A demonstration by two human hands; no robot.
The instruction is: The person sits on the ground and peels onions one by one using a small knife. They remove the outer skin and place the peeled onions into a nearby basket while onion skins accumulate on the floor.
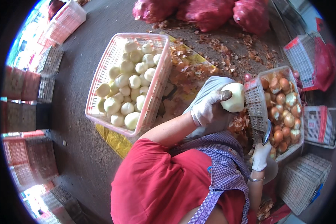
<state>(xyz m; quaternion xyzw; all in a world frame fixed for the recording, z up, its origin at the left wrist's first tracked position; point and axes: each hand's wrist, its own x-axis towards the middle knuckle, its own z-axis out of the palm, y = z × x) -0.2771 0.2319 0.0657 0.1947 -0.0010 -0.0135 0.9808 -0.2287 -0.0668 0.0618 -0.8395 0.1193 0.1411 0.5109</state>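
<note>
My left hand (214, 105), in a whitish glove with a dark thumb tip, holds a large peeled onion (233, 98) over a grey-clothed knee. Lower right, my right hand (261, 155), also in a white glove, is closed around a tool with a short shiny blade (267, 132), seemingly a knife; its handle is hidden. The blade points away from me, beside a tilted white plastic basket (256, 105). Unpeeled brown onions (289, 119) fill a crate (300, 131) at the right. Peeled onions (134, 81) lie in a pink-rimmed crate (145, 123) at the left.
Red mesh sacks (210, 14) stand at the far side. Loose onion skins (222, 50) litter the floor and a yellow sheet (112, 141). Stacked crates (42, 156) line the left; more crates (305, 179) and a red mesh sack (324, 65) are at the right.
</note>
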